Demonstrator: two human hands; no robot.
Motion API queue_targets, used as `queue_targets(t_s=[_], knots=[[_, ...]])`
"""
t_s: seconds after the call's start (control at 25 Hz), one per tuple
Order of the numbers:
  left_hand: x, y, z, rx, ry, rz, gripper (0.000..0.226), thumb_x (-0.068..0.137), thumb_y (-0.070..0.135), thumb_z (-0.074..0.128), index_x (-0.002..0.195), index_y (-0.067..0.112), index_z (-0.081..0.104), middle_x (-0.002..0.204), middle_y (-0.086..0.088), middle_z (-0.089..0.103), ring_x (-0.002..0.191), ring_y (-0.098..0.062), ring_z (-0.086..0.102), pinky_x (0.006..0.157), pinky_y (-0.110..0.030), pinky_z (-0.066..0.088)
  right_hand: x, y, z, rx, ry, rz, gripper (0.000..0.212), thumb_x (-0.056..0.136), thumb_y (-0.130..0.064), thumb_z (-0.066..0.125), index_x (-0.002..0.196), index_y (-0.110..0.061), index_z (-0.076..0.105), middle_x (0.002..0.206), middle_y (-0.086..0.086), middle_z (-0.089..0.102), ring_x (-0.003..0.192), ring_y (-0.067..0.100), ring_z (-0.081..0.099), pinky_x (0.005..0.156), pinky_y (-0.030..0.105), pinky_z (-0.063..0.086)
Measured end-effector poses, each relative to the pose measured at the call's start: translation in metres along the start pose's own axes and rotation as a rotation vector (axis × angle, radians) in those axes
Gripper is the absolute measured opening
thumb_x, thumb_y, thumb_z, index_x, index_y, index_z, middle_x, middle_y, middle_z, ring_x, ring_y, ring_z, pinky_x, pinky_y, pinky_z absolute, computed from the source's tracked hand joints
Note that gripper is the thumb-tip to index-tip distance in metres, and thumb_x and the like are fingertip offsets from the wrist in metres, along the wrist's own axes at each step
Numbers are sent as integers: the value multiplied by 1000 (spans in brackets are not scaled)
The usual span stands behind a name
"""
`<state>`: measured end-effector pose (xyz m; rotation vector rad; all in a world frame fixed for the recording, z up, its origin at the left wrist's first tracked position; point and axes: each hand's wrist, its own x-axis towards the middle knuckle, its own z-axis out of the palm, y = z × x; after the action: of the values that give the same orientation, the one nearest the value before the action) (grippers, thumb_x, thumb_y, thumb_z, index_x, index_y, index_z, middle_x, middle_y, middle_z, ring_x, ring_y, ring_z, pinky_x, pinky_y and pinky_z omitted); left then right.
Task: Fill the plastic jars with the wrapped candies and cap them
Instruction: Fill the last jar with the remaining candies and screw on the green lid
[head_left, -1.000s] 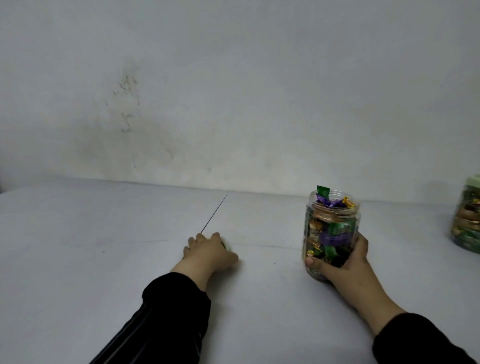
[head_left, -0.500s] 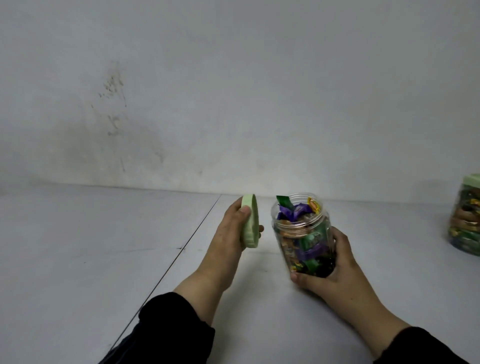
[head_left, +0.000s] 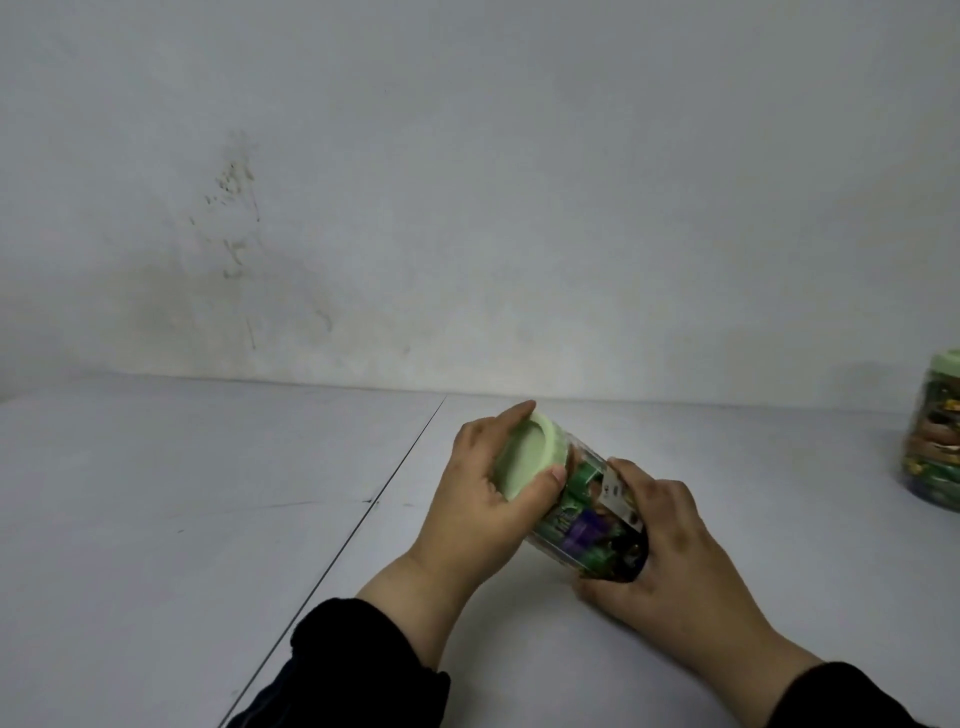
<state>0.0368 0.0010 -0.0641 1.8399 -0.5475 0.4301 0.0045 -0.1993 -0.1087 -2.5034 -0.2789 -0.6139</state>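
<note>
Half a second ago the light green lid was held apart beside the open mouth; now it sits on the jar, which has tipped leftward from upright. The left hand curls round the lid, thumb on its rim. The right hand grips the jar's base just above the white table. Green and purple wrapped candies pack the clear jar; a second capped jar stands at far right

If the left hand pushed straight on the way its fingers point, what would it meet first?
The left hand already grips the green lid on the jar; beyond that, only bare table, then wall, though depth is unclear.
</note>
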Motion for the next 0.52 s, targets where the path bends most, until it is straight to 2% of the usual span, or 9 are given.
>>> queue_targets(t_s=[0.12,0.24,0.36,0.44,0.52], knots=[[4,-4,1,-13,-21,-155,73,62,72,59,130,49,50,123,19,48,116,5,51,101,-27,46,0,2,0,-146,23,-15,106,58,-66,71,145,-50,12,115,-13,31,98,9,44,80,21,45],[8,-8,5,-148,-38,-435,69,59,73,62,121,43,54,120,5,63,104,-12,66,94,-38,55,3,7,1,-307,146,-96,111,53,-53,81,149,-38,27,116,-2,42,96,19,49,78,30,51],[13,-7,1,-314,-47,-645,53,75,63,60,117,31,60,114,-1,68,98,-20,69,86,-38,58,5,8,2,-383,262,-174,114,46,-40,91,147,-31,38,116,6,47,102,25,46,76,37,56],[16,-5,-2,-367,-31,-674,44,82,58,58,114,28,64,110,-3,70,96,-22,70,85,-38,58,5,7,2,-385,275,-190,114,46,-42,91,147,-30,39,116,6,46,103,24,44,73,36,56],[13,-2,0,-307,9,-599,45,79,59,62,114,30,62,105,1,72,92,-18,71,87,-39,58,3,3,2,-359,234,-172,111,50,-52,84,148,-32,35,114,1,43,99,20,44,69,30,54]])
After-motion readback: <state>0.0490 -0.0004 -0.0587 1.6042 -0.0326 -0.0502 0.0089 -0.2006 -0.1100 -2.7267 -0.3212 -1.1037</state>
